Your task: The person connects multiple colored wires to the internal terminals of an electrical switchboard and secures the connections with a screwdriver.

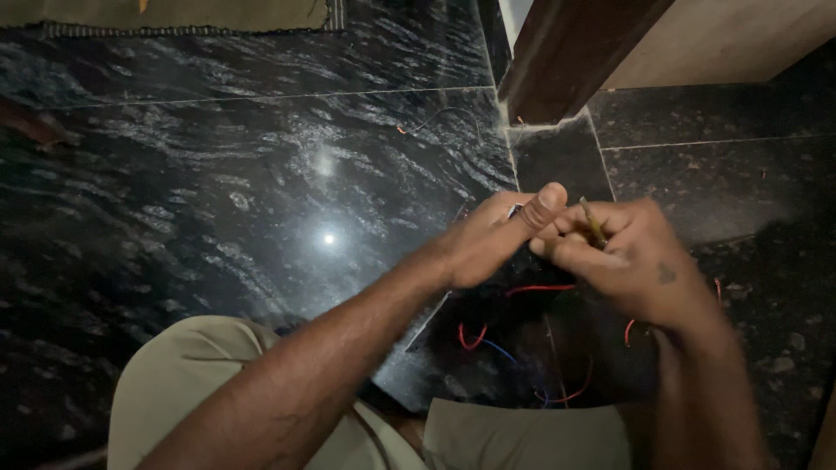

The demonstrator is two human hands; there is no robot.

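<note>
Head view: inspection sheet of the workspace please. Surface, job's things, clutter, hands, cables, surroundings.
Surface: dark polished stone floor with pale streaks and a light glare.
Job's things: thin yellowish stick-like tool pinched in the right hand; a small part at the left fingertips, too hidden to identify.
Clutter: short wire scraps lying loose on the floor near the post.
Hands: left hand and right hand close together, fingertips meeting.
Cables: red wires and a blue wire loose beneath the hands.
Surroundings: dark wooden post, mat edge at top, person's khaki-clad knees.
</note>
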